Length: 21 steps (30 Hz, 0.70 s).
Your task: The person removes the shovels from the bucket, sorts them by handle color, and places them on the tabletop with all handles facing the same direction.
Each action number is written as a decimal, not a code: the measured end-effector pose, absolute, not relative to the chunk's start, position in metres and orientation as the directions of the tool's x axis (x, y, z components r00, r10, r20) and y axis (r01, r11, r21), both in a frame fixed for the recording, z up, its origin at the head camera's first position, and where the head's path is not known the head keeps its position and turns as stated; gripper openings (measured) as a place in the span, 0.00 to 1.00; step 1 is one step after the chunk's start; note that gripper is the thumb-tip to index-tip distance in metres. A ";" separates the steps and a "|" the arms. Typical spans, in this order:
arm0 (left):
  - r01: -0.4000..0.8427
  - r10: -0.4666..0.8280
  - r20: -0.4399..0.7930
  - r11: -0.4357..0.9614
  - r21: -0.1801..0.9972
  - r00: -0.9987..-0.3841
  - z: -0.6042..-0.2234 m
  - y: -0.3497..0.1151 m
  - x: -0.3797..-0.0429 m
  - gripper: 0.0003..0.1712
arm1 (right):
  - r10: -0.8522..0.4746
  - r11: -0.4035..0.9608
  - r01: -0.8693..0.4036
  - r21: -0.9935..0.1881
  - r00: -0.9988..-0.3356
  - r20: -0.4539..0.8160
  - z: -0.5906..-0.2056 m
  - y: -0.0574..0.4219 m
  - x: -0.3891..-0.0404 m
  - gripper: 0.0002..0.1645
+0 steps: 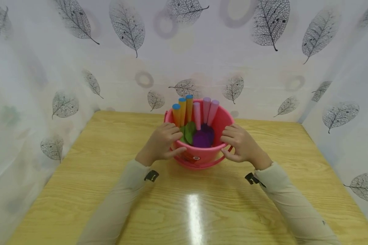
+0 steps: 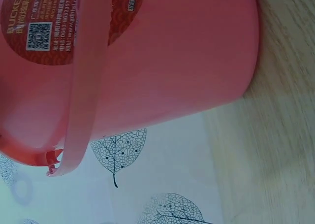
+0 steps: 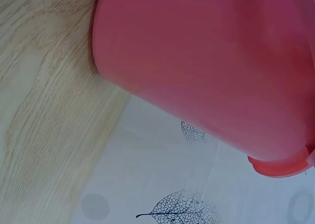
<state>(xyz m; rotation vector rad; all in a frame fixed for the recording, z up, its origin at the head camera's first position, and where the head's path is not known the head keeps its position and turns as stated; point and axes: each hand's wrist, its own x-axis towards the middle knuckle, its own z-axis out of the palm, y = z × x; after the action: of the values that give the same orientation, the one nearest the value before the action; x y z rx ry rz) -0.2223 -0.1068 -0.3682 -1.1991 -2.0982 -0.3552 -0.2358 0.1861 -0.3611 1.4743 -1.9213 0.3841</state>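
A pink plastic bucket [image 1: 210,154] stands upright on the wooden table. My left hand [image 1: 162,142] grips its rim on the left, fingers over the edge and thumb outside. On the right side of the rim, my right hand [image 1: 240,143] holds on in the same way. Inside are three orange sticks [image 1: 182,110] with blue ends, three light pink sticks [image 1: 206,110], green rounded pieces [image 1: 190,132] and purple round pieces [image 1: 202,139]. The bucket's handle [image 2: 88,81] hangs down across the front, over a red label [image 2: 47,54] in the left wrist view.
The wooden table [image 1: 110,136] reaches back to a pale curtain [image 1: 178,61] printed with dark leaves, which also runs along both sides. Black straps [image 1: 151,175] sit at the cuffs of the light sleeves. Light glares off the table's front part.
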 end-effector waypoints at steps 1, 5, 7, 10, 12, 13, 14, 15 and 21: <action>0.838 0.650 0.678 0.537 -0.091 -0.343 -0.369 -0.107 -0.222 0.44 | -0.733 0.316 -0.934 0.166 -0.129 0.668 -0.361 0.186 -0.236 0.28; 0.841 0.636 0.700 0.533 -0.093 -0.325 -0.371 -0.108 -0.222 0.40 | -0.725 0.312 -0.935 0.171 -0.117 0.679 -0.362 0.186 -0.236 0.28; 0.844 0.620 0.727 0.526 -0.103 -0.297 -0.372 -0.109 -0.222 0.39 | -0.721 0.309 -0.936 0.170 -0.114 0.683 -0.361 0.186 -0.236 0.28; 0.852 0.589 0.768 0.512 -0.114 -0.251 -0.372 -0.111 -0.222 0.37 | -0.720 0.302 -0.937 0.174 -0.104 0.686 -0.361 0.186 -0.234 0.27; 0.857 0.577 0.783 0.502 -0.116 -0.233 -0.372 -0.113 -0.222 0.37 | -0.722 0.295 -0.938 0.183 -0.094 0.685 -0.360 0.185 -0.233 0.26; 0.858 0.575 0.785 0.501 -0.116 -0.229 -0.371 -0.114 -0.222 0.37 | -0.722 0.291 -0.938 0.188 -0.087 0.686 -0.360 0.185 -0.233 0.25; 0.859 0.575 0.785 0.499 -0.112 -0.232 -0.371 -0.114 -0.222 0.37 | -0.722 0.287 -0.939 0.192 -0.080 0.687 -0.360 0.185 -0.233 0.25; 0.859 0.577 0.782 0.500 -0.111 -0.234 -0.371 -0.115 -0.222 0.38 | -0.723 0.285 -0.939 0.194 -0.077 0.687 -0.360 0.184 -0.233 0.25; 0.837 0.599 0.761 0.528 -0.144 -0.247 -0.375 -0.112 -0.224 0.37 | -0.733 0.276 -0.942 0.191 -0.078 0.675 -0.358 0.185 -0.234 0.25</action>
<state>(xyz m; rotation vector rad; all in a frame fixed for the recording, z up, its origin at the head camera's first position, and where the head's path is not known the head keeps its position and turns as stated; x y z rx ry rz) -0.2237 -0.1123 -0.3747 -1.1693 -1.9602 -0.3725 -0.2340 0.1854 -0.3582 1.5109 -1.8628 0.3882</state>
